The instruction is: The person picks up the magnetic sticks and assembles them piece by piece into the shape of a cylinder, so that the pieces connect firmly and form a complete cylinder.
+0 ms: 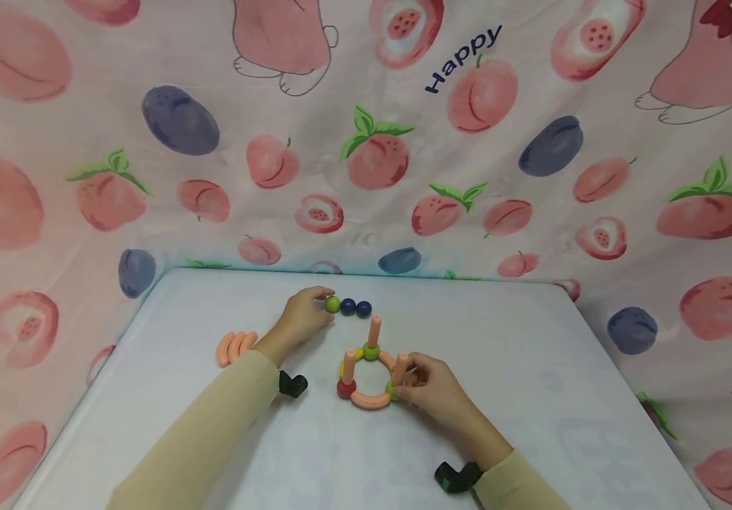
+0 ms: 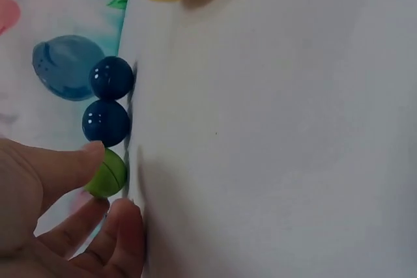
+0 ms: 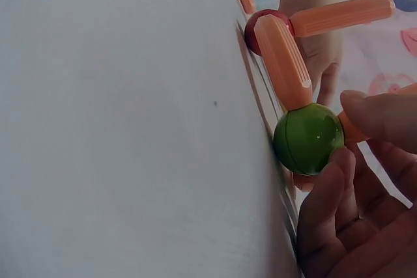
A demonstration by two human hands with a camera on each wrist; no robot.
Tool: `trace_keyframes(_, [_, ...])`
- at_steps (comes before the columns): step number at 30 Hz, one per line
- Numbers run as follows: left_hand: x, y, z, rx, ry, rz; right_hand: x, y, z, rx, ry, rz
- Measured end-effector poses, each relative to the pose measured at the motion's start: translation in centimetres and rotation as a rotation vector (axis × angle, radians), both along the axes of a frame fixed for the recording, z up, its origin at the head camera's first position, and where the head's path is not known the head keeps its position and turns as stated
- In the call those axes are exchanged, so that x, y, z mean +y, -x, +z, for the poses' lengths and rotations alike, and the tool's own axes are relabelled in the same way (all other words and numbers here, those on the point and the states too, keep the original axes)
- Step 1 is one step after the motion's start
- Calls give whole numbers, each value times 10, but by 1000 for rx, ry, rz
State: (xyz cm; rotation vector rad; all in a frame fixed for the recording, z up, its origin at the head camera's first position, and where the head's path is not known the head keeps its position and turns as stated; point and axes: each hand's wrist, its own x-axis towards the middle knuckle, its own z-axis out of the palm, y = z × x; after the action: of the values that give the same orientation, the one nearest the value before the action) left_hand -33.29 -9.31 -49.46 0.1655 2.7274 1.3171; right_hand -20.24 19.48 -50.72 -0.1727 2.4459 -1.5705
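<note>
Currently | left grip (image 1: 304, 312) pinches green ball (image 1: 332, 304) | right grip (image 1: 434, 388): orange rod (image 1: 400, 367)

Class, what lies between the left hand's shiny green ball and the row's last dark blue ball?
One dark blue ball; the head and left wrist views show it.

From here I see a white table (image 1: 499, 326) bearing three curved orange pieces (image 1: 236, 346), a green ball (image 1: 332, 304) lined up with two dark blue balls (image 1: 348, 307), and a ring (image 1: 370, 401) with three upright rods (image 1: 375, 331).

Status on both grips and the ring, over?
Left grip pinching green ball, two blue balls adjoining. Right grip holding upright orange stick on ring. No obstruction visible.
</note>
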Motion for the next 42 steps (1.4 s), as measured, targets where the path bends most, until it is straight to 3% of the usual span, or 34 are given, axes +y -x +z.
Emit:
trace_keyframes(6, [0,2,-4,-13,11,5,0,0,-2,15,-22,-17])
trace_keyframes(12, [-2,-5,-3,-37,27,-17,-1,2,-3,18,-24,-8])
trace_keyframes(17, [1,-15,10,-59,1,-42,-1,2,-3,18,-23,-9])
trace_keyframes(26, [18,-35,58,8,-82,-94,0,3,-8,56,-44,22])
trace_keyframes(30, [28,-44,72,30,-131,-150,0,3,-8,61,-46,20])
trace_keyframes(36, [39,-53,80,48,-170,-235,-1,1,-6,43,-45,10])
trace_keyframes(42, [44,-54,77,42,-164,-262,-1,1,-5,41,-48,0])
